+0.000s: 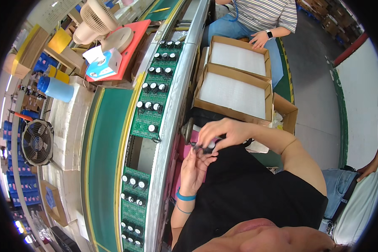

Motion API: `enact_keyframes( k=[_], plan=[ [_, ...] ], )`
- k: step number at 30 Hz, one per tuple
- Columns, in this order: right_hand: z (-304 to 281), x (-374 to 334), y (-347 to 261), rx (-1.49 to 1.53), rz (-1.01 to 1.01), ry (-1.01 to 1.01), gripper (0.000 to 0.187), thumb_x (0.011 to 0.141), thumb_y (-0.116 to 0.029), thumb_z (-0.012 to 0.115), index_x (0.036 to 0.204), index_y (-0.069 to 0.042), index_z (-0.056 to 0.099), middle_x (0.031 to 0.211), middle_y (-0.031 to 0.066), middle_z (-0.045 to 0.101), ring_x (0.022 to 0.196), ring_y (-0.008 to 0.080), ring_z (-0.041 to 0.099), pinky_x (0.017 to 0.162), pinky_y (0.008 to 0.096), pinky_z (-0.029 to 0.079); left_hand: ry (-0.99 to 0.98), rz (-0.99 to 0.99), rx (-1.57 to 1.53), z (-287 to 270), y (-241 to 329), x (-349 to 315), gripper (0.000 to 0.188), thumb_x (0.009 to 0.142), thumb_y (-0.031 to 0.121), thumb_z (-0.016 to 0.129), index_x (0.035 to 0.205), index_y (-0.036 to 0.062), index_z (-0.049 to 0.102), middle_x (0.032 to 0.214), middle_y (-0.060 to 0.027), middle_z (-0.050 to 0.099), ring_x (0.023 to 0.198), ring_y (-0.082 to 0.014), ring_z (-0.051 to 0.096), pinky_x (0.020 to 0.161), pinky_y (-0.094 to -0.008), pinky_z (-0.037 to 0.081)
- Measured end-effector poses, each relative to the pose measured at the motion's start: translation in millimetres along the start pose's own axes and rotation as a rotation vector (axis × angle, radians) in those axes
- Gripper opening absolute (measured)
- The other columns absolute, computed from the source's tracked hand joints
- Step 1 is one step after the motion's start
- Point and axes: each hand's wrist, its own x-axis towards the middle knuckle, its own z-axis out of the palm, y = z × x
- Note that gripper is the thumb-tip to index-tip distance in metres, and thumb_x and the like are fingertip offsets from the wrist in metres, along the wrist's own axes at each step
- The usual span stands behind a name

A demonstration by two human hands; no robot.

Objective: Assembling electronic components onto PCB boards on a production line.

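In front of my chest, both hands meet over a small round black part [209, 147] with a pale face and what looks like a short black lead. My right hand [227, 131] reaches in from the right, its fingers bent down and pinched on the part. From below, my left hand [192, 170], with a blue band at the wrist, has its thumb and fingertips closed at the lead's end; the fingers partly hide it. Left of my hands, green circuit boards [143, 122] lie in a row, bearing similar white-topped round parts [153, 128] with coiled black leads.
A metal rail [166, 138] runs between me and the boards, with a green conveyor belt [107, 168] beyond. A fan [97, 21] and a tissue box [105, 65] stand on a red board. Cardboard trays [235, 94] with white foam lie ahead right, beside a seated co-worker [260, 17].
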Motion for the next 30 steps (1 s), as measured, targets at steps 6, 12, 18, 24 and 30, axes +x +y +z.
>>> enact_keyframes(
  k=[6, 12, 18, 24, 30],
  plan=[
    [24.0, 6.9, 5.9, -0.158, -0.113, -0.1, 0.029, 0.076, -0.003, 0.066, 0.105, -0.005, 0.064, 0.113, 0.0102, 0.061, 0.105, 0.0274, 0.055, 0.091, 0.0373, 0.043, 0.007, 0.079, -0.092, -10.9, -12.9, -17.3, 0.034, 0.096, 0.019, 0.049, 0.119, -0.0065, 0.05, 0.104, -0.016, 0.062, 0.089, -0.0252, 0.063, 0.082, -0.0331, 0.051],
    [19.2, 31.3, -28.8, -0.029, 0.392, -0.032, 0.038, 0.077, 0.004, 0.06, 0.114, -0.003, 0.06, 0.115, 0.0138, 0.06, 0.103, 0.0253, 0.06, 0.089, 0.0334, 0.047, 0.245, 0.326, -0.065, 7.1, -0.5, -14.0, 0.041, 0.087, 0.008, 0.062, 0.123, -0.0019, 0.045, 0.11, -0.0116, 0.058, 0.093, -0.0169, 0.059, 0.08, -0.027, 0.05],
    [19.1, 75.6, -23.6, -0.095, 0.247, -0.183, 0.029, 0.074, 0.003, 0.064, 0.103, 0.0, 0.064, 0.106, 0.0141, 0.062, 0.096, 0.0254, 0.062, 0.083, 0.0331, 0.049, 0.223, 0.452, -0.086, 0.7, 10.2, -23.1, 0.052, 0.086, 0.011, 0.064, 0.128, 0.0013, 0.035, 0.098, -0.0134, 0.06, 0.085, -0.0209, 0.061, 0.078, -0.0285, 0.051],
    [23.2, 135.4, -12.7, -0.393, 0.054, -0.225, 0.03, 0.072, 0.004, 0.064, 0.101, 0.0, 0.063, 0.101, 0.0129, 0.064, 0.093, 0.0244, 0.063, 0.081, 0.033, 0.049, 0.37, 0.528, 0.017, -7.4, 17.8, -47.7, 0.043, 0.093, 0.01, 0.053, 0.13, 0.0027, 0.034, 0.105, -0.0144, 0.06, 0.086, -0.0191, 0.061, 0.072, -0.0295, 0.051],
    [20.9, 187.7, 47.9, -0.766, 0.143, -0.185, 0.027, 0.075, 0.0, 0.063, 0.102, 0.001, 0.062, 0.101, 0.0159, 0.062, 0.088, 0.0327, 0.061, 0.073, 0.035, 0.051, 0.795, 1.06, 1.135, -25.6, 3.8, -115.4, 0.02, 0.082, -0.007, 0.055, 0.101, -0.0019, 0.058, 0.095, -0.0163, 0.062, 0.081, -0.0248, 0.061, 0.071, -0.0305, 0.048]
  ],
)
